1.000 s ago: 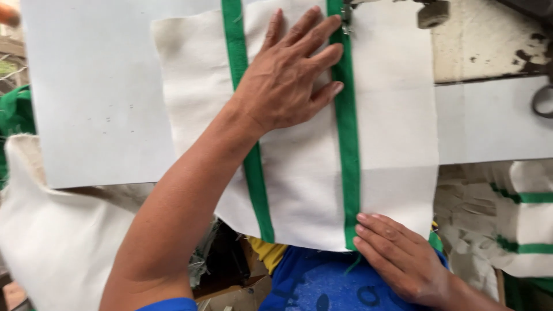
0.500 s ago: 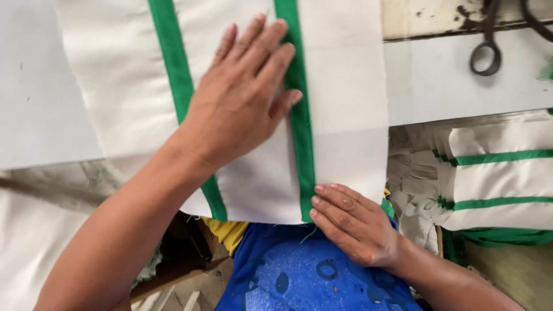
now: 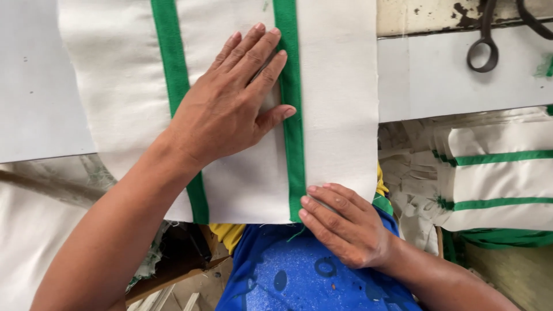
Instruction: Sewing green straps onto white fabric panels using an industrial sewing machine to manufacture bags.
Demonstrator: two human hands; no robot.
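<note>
The left hand (image 3: 230, 109) lies flat and open, fingers spread a little, palm down on a cream canvas fabric panel (image 3: 340, 103) that rests on the pale grey bench (image 3: 40, 86); it grips nothing, and its fingertips sit just beside the right-hand green webbing strip (image 3: 291, 103), apparently to pin the cloth so it cannot slide. The right hand (image 3: 345, 227) is at the panel's near edge, where the cloth hangs off the bench toward the person's blue shirt (image 3: 288, 276); its fingers are curled over the hem at the foot of that same strip, seemingly pinching cloth and strip together to keep them lined up, though the underside of the grip is hidden. The panel is a plain woven off-white piece with two parallel green strips running lengthwise, the left-hand green webbing strip (image 3: 167, 69) passing beneath the left wrist. A loose green thread trails from the hem. Dark metal scissors (image 3: 487, 43) lie on the bench to the right, well apart, and a stack of similar cream-and-green pieces (image 3: 501, 178) sits lower right.
</note>
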